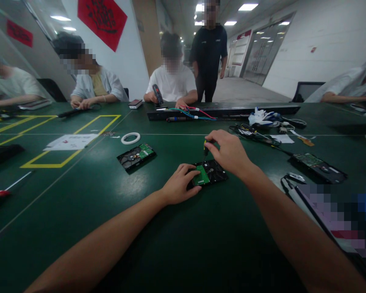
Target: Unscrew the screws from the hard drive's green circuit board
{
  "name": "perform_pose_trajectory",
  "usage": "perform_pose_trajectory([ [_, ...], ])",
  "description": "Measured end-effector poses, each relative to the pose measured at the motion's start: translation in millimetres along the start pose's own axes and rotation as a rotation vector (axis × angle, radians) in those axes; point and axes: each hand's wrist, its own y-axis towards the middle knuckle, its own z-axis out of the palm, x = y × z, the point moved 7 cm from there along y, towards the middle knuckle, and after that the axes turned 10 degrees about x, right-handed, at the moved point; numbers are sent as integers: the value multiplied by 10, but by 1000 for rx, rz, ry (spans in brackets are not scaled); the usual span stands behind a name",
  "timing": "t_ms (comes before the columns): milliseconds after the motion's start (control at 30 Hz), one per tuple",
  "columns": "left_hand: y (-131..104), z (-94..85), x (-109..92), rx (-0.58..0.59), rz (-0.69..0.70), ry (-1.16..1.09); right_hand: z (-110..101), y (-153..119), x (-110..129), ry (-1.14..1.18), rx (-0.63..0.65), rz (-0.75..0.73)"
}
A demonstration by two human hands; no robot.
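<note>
A hard drive [218, 172] lies flat on the green table in front of me, its green circuit board [201, 175] facing up. My left hand [180, 183] grips the drive's left end, fingers over the board and thumb along the near edge. Above the far side of the drive, my right hand [227, 148] pinches the yellow and black handle of a small screwdriver [205, 149]. The tool stands upright with its tip down at the drive; whether it sits in a screw is too small to tell. A second hard drive [136, 157] lies to the left, board side up.
A white tape roll [130, 138] and a paper sheet [71, 142] lie at left, a red-handled screwdriver [1, 196] nearer me. At right are cables [256, 134], white gloves [264, 118] and another hard drive [319, 167]. Across the table, a person holds a power tool [157, 94] behind a long black bar [232, 113].
</note>
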Motion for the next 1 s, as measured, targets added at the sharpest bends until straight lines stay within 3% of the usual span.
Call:
perform_pose_trajectory([
  [333, -3, -35, -28, 0, 2, -3, -6, 17, -21, -128, -19, 66],
  [700, -5, -1, 5, -4, 11, 0, 41, 39, -40, 29, 30, 6],
  [1000, -6, 1, 10, -1, 6, -2, 81, 7, -37, -14, 59, 43],
])
